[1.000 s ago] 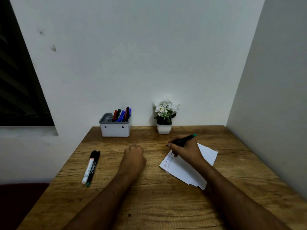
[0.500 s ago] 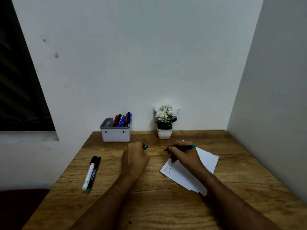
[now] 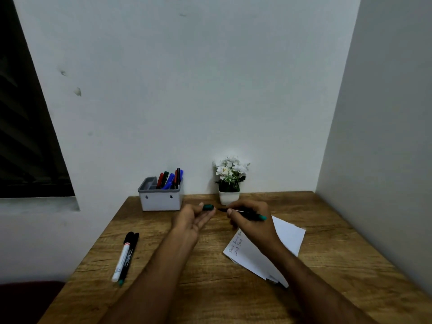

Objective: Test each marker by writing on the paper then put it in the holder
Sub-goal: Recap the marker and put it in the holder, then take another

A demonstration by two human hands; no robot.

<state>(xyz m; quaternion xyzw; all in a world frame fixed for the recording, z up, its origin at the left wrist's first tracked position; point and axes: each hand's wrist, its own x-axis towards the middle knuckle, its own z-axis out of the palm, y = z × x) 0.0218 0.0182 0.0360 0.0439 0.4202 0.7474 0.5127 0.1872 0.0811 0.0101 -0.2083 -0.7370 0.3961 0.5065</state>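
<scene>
The green cap (image 3: 208, 207), pinched in the left hand (image 3: 190, 220), is best aligned squarely with the tip of the marker (image 3: 243, 213) grasped in the right hand's (image 3: 251, 222) grip, then pressed until seated.

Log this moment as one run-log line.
step: recapping green marker | left hand: pinches cap | right hand: grips marker | paper: written on | holder: several markers
</scene>
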